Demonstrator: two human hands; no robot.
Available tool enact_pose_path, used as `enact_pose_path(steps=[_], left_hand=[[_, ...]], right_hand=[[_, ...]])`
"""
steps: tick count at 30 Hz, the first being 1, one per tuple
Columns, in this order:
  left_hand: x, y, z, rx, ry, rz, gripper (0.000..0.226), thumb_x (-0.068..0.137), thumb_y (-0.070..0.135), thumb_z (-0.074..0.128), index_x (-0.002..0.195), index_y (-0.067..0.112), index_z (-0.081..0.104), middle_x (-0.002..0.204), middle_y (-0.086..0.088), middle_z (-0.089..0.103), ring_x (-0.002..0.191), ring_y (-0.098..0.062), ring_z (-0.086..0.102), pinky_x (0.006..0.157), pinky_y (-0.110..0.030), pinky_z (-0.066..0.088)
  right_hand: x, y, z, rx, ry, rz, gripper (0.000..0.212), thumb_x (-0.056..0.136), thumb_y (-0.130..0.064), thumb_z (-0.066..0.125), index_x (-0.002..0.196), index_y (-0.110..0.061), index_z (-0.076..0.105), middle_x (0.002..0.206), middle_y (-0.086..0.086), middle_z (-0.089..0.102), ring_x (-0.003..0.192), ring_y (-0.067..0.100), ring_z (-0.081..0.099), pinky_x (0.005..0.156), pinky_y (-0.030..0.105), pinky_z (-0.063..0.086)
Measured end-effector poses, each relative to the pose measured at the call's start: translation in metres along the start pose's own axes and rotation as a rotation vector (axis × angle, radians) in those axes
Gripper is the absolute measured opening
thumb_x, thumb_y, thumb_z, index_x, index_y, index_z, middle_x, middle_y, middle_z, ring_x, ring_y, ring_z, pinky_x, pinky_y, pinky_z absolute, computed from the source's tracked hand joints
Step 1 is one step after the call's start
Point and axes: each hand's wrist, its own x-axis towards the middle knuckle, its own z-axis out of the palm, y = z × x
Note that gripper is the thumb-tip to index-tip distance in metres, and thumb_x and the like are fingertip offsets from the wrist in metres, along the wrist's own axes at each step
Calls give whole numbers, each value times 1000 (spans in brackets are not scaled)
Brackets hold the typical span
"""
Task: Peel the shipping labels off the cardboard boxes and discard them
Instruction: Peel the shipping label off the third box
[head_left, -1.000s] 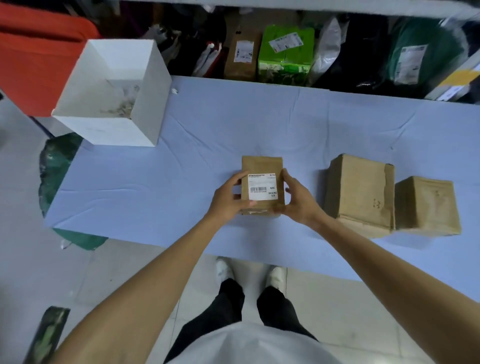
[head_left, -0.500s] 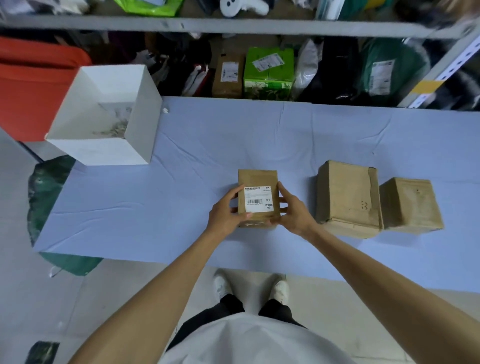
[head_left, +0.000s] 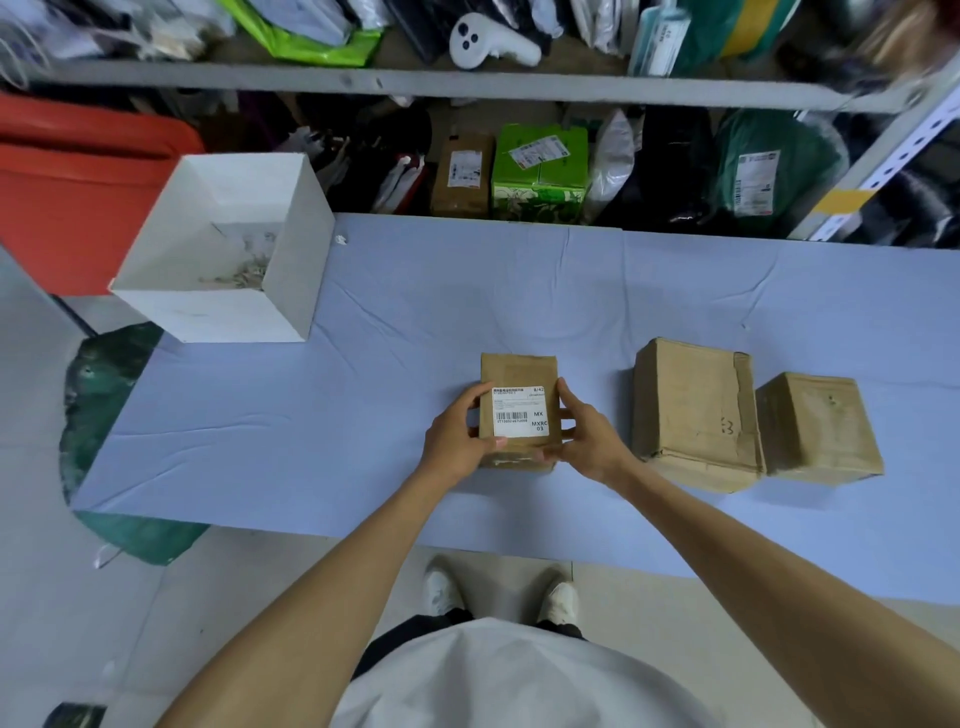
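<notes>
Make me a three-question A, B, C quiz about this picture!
1. Where on the blue table is the white bin? A far left B middle C far right
2. How many brown boxes sit on the table? A one B three C five
3. The label on the gripped box, between left hand and right hand, is: A stuck flat B half peeled C gone
Answers: 1 A, it stands at the far left corner. 2 B, gripped box, big box, small box. 3 A, no corner lifts.
</notes>
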Motion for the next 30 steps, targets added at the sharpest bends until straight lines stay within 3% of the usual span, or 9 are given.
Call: enact_pose_path(steps=[3,14,17,22,30], left_hand=[[-1,-1,0,-4,7,-3,72,72,12,78,128,42,46,131,7,57,112,-22,59,93,-41,53],[-5,3,6,120,42,16,60,79,14,73,128,38,47,134,8,57,102,-14,59,81,-23,46],[-7,2,8,122,62,13,64,81,15,73,133,37,42,135,7,56,112,-18,58,87,-29,49],[-5,2,11,134,68,20,59,81,13,72,129,36,47,135,5,56,110,-19,60,85,-27,49],[-4,0,12,160,64,19,63,82,13,71,134,36,43,137,6,54,117,-21,57,96,-35,48]], right_hand=[[1,-1,1,-22,-4,-8,102,81,2,70,154,-22,3,142,7,46,123,25,52,95,41,49],[5,2,0,-17,11,9,105,78,-4,75,154,-23,5,142,8,47,121,26,55,94,43,50],[6,3,1,-23,6,8,105,79,-5,75,154,-24,4,142,8,46,123,27,54,95,45,49],[7,6,0,-8,17,18,102,80,-3,73,154,-25,6,142,8,46,123,28,54,95,46,49],[9,7,0,-1,20,28,106,77,-4,76,154,-24,7,140,9,48,120,27,57,94,44,50]])
